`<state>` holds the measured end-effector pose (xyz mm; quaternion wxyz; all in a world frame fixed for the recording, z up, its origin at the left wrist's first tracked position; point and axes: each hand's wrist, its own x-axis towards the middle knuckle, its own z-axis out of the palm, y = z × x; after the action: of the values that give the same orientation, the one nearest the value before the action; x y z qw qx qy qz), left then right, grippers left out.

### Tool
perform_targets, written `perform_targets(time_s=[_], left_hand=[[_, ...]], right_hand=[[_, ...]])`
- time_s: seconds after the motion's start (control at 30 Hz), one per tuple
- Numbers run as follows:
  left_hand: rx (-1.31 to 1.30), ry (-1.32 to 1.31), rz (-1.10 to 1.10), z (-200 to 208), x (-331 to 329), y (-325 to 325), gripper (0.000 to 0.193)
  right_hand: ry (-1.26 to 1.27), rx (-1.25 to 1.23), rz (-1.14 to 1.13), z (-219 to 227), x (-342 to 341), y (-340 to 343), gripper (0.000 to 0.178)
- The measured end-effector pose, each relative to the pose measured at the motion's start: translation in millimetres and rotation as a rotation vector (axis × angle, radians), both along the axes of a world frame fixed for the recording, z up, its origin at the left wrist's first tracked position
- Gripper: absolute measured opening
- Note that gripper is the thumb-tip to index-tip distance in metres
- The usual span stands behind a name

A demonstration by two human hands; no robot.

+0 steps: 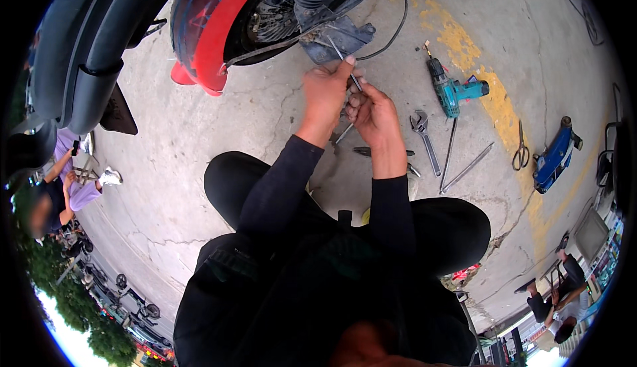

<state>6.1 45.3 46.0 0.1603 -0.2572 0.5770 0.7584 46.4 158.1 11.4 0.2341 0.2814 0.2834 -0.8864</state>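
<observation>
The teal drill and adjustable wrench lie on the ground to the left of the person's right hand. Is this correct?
The side is wrong: the head view shows the teal drill and adjustable wrench on the ground to the right of the right hand.

Concrete floor (259, 112), cracked, worn yellow paint (456, 32) right of fingers (375, 93). On floor: dark tool (362, 151) just below fingers, partly hidden by wrist; adjustable wrench (430, 147) near, lower right; thin rod (448, 155), narrow metal bar (467, 168) beyond; teal-black drill (458, 92) right; scissors (520, 144), blue jack (555, 157) farther right.
</observation>
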Motion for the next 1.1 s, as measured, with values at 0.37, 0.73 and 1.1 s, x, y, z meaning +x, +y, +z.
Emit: perform_targets(time_s=[0.37,0.73,1.1], left_hand=[[-1.006,0.407,-0.069,-5,0,-32,0.024],[-1.225,0.512,0.004,-13,-18,-42,0.027],[-1.214,0.561,0.131,-30,-24,-43,0.021]], right_hand=[[0.292,0.651,0.119,2,8,-12,0.03],[0.274,0.731,0.107,-1,2,-26,0.029],[0.401,0.717,0.081,-27,-6,-23,0.031]])
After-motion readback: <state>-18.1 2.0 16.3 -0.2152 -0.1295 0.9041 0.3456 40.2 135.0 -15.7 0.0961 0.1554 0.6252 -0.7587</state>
